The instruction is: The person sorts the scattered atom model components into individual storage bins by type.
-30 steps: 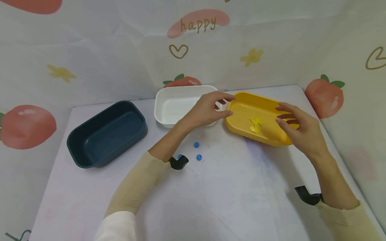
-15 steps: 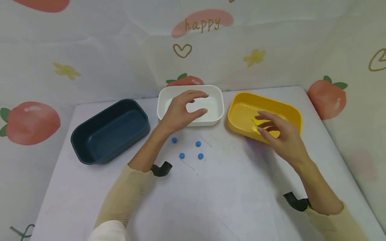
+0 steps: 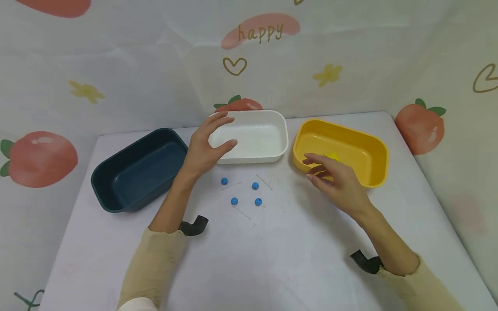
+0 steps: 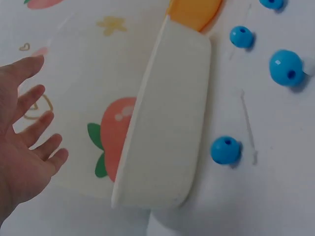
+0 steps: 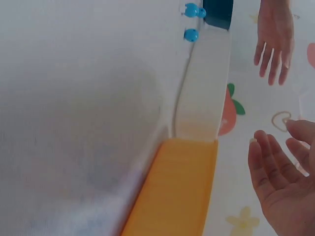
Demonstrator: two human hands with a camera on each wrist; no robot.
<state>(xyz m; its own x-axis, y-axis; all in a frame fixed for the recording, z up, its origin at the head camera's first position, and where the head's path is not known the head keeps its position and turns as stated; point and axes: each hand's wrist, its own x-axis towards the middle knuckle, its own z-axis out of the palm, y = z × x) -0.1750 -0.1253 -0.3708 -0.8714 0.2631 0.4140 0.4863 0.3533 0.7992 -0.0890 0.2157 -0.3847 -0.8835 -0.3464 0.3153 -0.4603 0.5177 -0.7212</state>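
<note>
My left hand [image 3: 205,149] hovers at the left end of the white tray [image 3: 254,157], its fingers spread and holding nothing. Over the front left rim of the yellow tray [image 3: 367,157] hangs my right hand [image 3: 340,183], loosely bent, with nothing held. Small yellow pieces [image 3: 331,156] lie inside that tray, partly hidden behind the right hand. Several blue round beads [image 3: 255,186] with holes sit on the table in front of the white tray. Thin pale sticks [image 3: 264,182] lie among them; the left wrist view shows one stick [image 4: 248,128] beside a bead [image 4: 225,150].
A dark blue tray [image 3: 136,172] stands at an angle on the left, close to the left forearm. The white-covered table [image 3: 256,268] meets a patterned cloth backdrop [image 3: 155,77] just behind the trays.
The left hand has moved left from the yellow tray's near end across the white tray. The right hand has drawn left and toward the front from the yellow tray's right end.
</note>
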